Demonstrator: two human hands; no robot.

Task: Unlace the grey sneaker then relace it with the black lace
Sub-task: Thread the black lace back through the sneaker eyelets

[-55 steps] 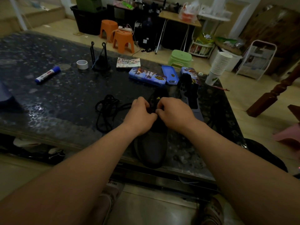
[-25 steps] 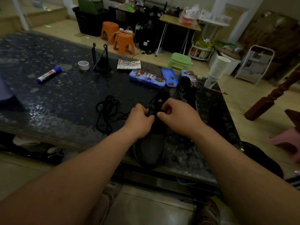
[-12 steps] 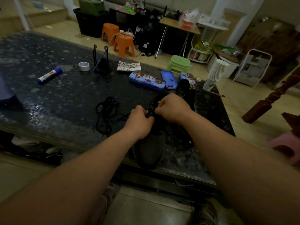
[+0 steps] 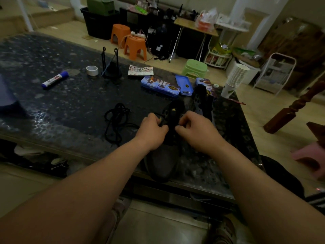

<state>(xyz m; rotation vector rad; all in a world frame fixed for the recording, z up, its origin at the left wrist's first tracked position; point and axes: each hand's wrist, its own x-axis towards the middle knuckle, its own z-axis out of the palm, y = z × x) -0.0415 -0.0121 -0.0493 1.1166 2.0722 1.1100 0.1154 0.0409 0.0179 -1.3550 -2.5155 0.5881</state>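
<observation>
The grey sneaker [image 4: 162, 164] lies on the dark table [image 4: 70, 106] with its toe at the near edge and its tongue pointing away. My left hand [image 4: 152, 131] sits at the sneaker's left eyelet row, fingers curled and pinching a strand of black lace. My right hand [image 4: 195, 130] sits at the right eyelet row, fingers curled at the lacing; what it pinches is hidden in the dark. A loose heap of black lace [image 4: 117, 120] lies on the table left of the sneaker and trails toward my left hand.
A second dark shoe [image 4: 202, 101] stands behind the sneaker. Blue pencil cases [image 4: 160, 86], a stack of paper cups [image 4: 234, 80], a tape roll [image 4: 92, 70], a black stand [image 4: 110, 67] and a marker [image 4: 54, 80] lie farther back. Stools stand on the floor beyond.
My right hand has come back down from the tongue to the right eyelet row. My left hand stays at the left side of the lacing.
</observation>
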